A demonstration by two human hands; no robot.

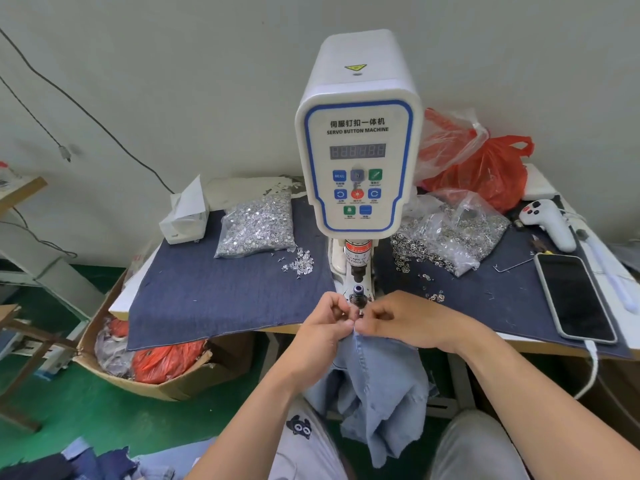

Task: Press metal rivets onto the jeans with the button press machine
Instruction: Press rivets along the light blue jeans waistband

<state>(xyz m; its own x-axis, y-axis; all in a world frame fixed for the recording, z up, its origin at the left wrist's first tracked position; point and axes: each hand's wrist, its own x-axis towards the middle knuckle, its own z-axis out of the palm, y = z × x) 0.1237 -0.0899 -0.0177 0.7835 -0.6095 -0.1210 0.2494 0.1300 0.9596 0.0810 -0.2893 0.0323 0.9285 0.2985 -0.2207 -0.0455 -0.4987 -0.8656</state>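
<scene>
— Denim cloth (214, 292) is covering the table; what's sitting on it?
— One white button press machine (358, 140), two clear bags of rivets (256, 225), one phone (575, 297).
— And the jeans (381, 386)?
— Pale blue, hanging off the edge below the press head. Left hand (325, 327) and right hand (405, 323) are both pinching the seamed top edge, fingertips nearly touching.
</scene>
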